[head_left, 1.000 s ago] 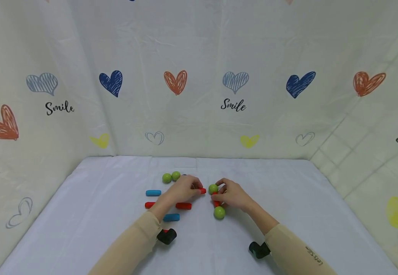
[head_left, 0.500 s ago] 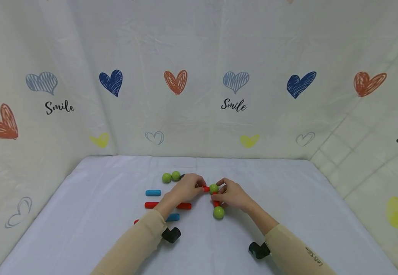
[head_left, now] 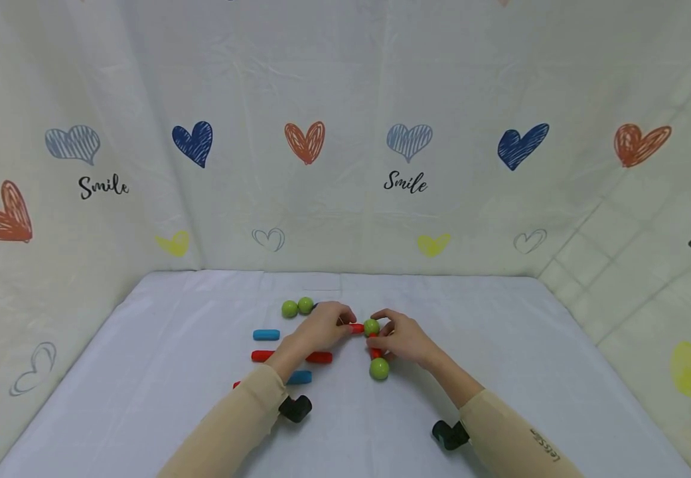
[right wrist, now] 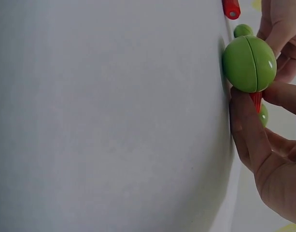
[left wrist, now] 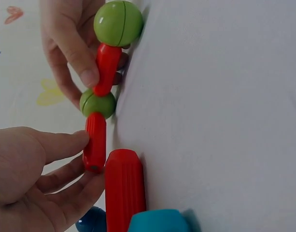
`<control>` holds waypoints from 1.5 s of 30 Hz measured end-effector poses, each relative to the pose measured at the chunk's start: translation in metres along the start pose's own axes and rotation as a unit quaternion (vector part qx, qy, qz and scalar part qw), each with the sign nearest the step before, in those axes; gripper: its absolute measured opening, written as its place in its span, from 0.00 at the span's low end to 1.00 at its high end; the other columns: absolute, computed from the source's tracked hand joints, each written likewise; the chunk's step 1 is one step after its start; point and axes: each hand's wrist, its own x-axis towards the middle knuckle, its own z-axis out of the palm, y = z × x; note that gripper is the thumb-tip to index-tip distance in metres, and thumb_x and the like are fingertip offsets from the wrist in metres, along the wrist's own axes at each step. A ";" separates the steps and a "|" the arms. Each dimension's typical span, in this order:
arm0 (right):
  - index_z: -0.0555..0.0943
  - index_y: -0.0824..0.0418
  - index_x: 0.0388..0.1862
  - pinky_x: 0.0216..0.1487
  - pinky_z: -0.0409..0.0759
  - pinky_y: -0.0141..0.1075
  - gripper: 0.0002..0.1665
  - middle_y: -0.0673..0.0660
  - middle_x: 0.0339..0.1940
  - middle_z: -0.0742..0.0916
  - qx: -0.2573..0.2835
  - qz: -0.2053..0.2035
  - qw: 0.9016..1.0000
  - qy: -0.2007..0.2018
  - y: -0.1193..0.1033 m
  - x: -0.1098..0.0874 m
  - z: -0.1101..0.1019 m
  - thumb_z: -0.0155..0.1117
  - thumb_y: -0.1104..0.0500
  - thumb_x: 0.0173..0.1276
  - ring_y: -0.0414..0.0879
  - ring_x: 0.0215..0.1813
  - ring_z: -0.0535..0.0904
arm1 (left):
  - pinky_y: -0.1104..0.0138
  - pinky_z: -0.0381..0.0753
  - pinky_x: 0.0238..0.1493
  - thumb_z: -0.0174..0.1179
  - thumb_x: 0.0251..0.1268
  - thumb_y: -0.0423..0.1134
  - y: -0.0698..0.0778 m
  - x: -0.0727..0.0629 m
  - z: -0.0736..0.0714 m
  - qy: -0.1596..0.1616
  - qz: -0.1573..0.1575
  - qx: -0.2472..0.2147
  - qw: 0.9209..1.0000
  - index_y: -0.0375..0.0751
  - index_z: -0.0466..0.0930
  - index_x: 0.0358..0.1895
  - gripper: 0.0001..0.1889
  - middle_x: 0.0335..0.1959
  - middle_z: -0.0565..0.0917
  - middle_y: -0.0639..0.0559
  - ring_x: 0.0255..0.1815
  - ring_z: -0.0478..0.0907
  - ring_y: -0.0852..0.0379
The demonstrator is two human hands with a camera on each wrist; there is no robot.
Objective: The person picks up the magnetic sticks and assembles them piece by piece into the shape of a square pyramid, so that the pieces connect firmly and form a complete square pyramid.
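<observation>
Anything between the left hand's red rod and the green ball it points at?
Nothing visible. The red rod in the left hand meets the green ball end-on, no gap showing. The right hand pinches the second red rod at another side of that ball, not between them. Seating can't be judged.

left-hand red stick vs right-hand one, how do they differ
The left stick has one bare end; the right stick has a green ball at each end. In the head view, the left stick lies crosswise, the right stick runs roughly near to far. Both are red.
</observation>
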 end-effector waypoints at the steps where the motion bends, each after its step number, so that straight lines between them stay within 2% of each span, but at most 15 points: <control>1: 0.76 0.62 0.65 0.36 0.87 0.40 0.30 0.59 0.36 0.83 -0.001 0.000 1.000 0.001 0.000 0.000 0.000 0.74 0.60 0.66 0.47 0.33 0.84 | 0.61 0.82 0.51 0.64 0.72 0.33 0.000 -0.001 -0.001 0.000 -0.003 -0.002 1.000 0.40 0.86 0.51 0.09 0.41 0.84 0.53 0.44 0.79 0.55; 8: 0.76 0.62 0.64 0.36 0.87 0.40 0.30 0.58 0.35 0.83 -0.008 -0.005 1.000 -0.001 0.003 0.003 0.000 0.75 0.60 0.66 0.47 0.32 0.84 | 0.63 0.82 0.48 0.65 0.72 0.35 0.002 -0.009 -0.009 0.013 -0.033 -0.027 0.999 0.40 0.85 0.54 0.11 0.43 0.83 0.53 0.44 0.78 0.54; 15: 0.75 0.61 0.65 0.37 0.87 0.40 0.30 0.58 0.35 0.83 -0.016 0.004 1.000 -0.001 0.003 0.004 0.001 0.74 0.59 0.67 0.48 0.33 0.83 | 0.63 0.83 0.49 0.66 0.71 0.35 0.001 -0.017 -0.019 0.042 -0.044 -0.049 0.997 0.39 0.84 0.55 0.13 0.44 0.83 0.54 0.46 0.78 0.54; 22: 0.76 0.61 0.65 0.37 0.87 0.40 0.30 0.58 0.36 0.83 -0.021 0.012 1.000 0.003 0.002 0.003 0.001 0.75 0.58 0.66 0.47 0.33 0.83 | 0.61 0.83 0.49 0.67 0.70 0.35 -0.010 -0.021 -0.028 0.093 -0.041 -0.042 0.994 0.39 0.86 0.53 0.11 0.43 0.84 0.52 0.45 0.79 0.53; 32: 0.75 0.62 0.65 0.37 0.87 0.40 0.30 0.58 0.36 0.83 -0.015 0.005 1.000 0.000 0.002 0.001 0.001 0.74 0.60 0.66 0.47 0.33 0.83 | 0.58 0.82 0.53 0.68 0.69 0.34 -0.027 -0.029 -0.037 0.171 -0.062 -0.073 0.981 0.41 0.87 0.50 0.09 0.47 0.84 0.50 0.47 0.80 0.51; 35: 0.75 0.62 0.65 0.37 0.87 0.40 0.30 0.58 0.35 0.83 -0.013 0.005 1.000 -0.001 0.002 0.001 0.001 0.74 0.60 0.66 0.47 0.33 0.84 | 0.56 0.82 0.54 0.67 0.69 0.34 -0.031 -0.031 -0.040 0.183 -0.072 -0.080 0.977 0.39 0.87 0.50 0.10 0.49 0.84 0.47 0.50 0.79 0.47; 41: 0.75 0.61 0.65 0.37 0.87 0.40 0.30 0.58 0.35 0.82 -0.016 0.008 1.000 -0.001 0.003 0.002 0.000 0.74 0.59 0.66 0.47 0.34 0.83 | 0.52 0.79 0.56 0.68 0.67 0.35 -0.043 -0.034 -0.048 0.202 -0.093 -0.060 0.973 0.37 0.87 0.52 0.12 0.53 0.81 0.42 0.55 0.77 0.42; 45: 0.76 0.61 0.65 0.37 0.87 0.40 0.30 0.57 0.35 0.83 -0.022 0.009 1.000 0.002 0.004 0.003 -0.002 0.75 0.59 0.66 0.47 0.34 0.83 | 0.49 0.77 0.58 0.68 0.67 0.35 -0.050 -0.037 -0.053 0.200 -0.122 -0.052 0.971 0.35 0.85 0.54 0.15 0.57 0.79 0.40 0.58 0.74 0.40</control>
